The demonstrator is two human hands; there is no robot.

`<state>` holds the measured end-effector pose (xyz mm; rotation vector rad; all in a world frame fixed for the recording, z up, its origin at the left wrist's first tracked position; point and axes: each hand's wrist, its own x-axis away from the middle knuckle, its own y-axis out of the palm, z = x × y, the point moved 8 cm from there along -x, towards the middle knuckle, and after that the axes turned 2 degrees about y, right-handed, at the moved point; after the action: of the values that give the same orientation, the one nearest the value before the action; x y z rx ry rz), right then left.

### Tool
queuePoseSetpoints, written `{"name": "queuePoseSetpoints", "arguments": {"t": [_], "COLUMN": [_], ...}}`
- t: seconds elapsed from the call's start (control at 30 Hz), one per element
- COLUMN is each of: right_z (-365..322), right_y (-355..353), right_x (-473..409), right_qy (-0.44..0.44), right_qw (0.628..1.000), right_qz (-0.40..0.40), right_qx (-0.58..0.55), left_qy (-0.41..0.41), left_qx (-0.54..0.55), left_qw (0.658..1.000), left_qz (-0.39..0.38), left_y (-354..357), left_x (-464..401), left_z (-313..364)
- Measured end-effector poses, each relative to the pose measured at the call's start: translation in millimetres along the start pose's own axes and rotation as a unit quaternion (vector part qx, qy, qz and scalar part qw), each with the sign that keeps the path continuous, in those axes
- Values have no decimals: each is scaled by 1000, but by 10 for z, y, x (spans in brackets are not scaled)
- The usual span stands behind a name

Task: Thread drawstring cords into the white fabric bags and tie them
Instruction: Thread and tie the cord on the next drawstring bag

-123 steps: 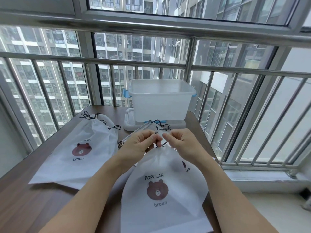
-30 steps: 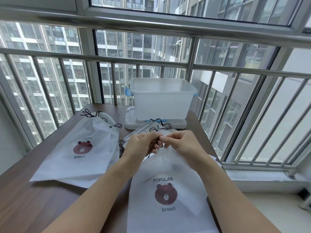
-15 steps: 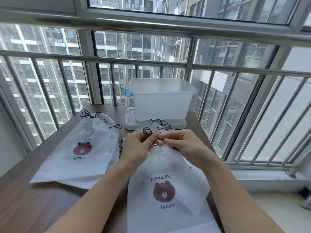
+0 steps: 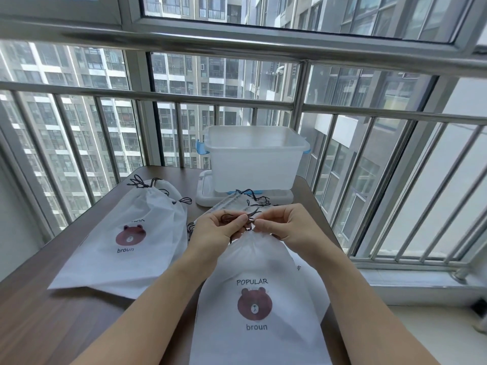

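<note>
Both gripping: left hand point(image 4: 218, 227) pinching dark cord point(image 4: 238, 216), right hand point(image 4: 287, 223) pinching gathered mouth of white bag point(image 4: 258, 299), above brown table point(image 4: 39, 320).

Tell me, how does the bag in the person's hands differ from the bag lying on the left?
The near bag has its gathered neck held up by the left hand and right hand, which pinch its dark cord; the left bag lies flat, untouched. "POPULAR" reads clearly on the near bag; on the left bag it is creased. Both are white with a brown bear and "broun".
</note>
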<state>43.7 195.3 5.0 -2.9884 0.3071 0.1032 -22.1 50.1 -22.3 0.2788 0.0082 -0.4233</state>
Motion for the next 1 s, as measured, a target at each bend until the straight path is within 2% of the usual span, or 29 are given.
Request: {"name": "queuePoseSetpoints", "arguments": {"t": [0.17, 0.37, 0.47, 0.57, 0.63, 0.73, 0.87, 0.93, 1.0], "right_z": [-15, -22, -1, 82, 178, 198, 178, 199, 272], "right_y": [93, 118, 100, 90, 131, 280, 307, 276, 238], "right_x": [-20, -41, -40, -80, -112, -110, -58, -35, 7], "right_qy": [-41, -67, -73, -55, -21, -30, -17, 14, 81], "right_qw": [995, 997, 996, 997, 999, 995, 994, 994, 986], "right_qz": [4, 17, 36, 53, 32, -58, -89, -105, -129], "right_qx": [94, 46, 28, 27, 35, 76, 63, 27, -72], "left_qy": [-1, 15, 75, 158, 194, 218, 214, 208, 204], "left_qx": [24, 24, -50, -167, -220, -266, -261, -243, -218], "left_qw": [1000, 1000, 996, 973, 955, 936, 938, 945, 952], "left_qz": [4, -4, -17, -21, -41, -69, -76, -72, -69], "left_y": [19, 19, 36, 57, 97, 133, 129, 121, 125], "left_x": [5, 3, 41, 83, 98, 103, 91, 75, 70], "left_z": [1, 40, 150, 284, 330, 337, 333, 334, 336]}}
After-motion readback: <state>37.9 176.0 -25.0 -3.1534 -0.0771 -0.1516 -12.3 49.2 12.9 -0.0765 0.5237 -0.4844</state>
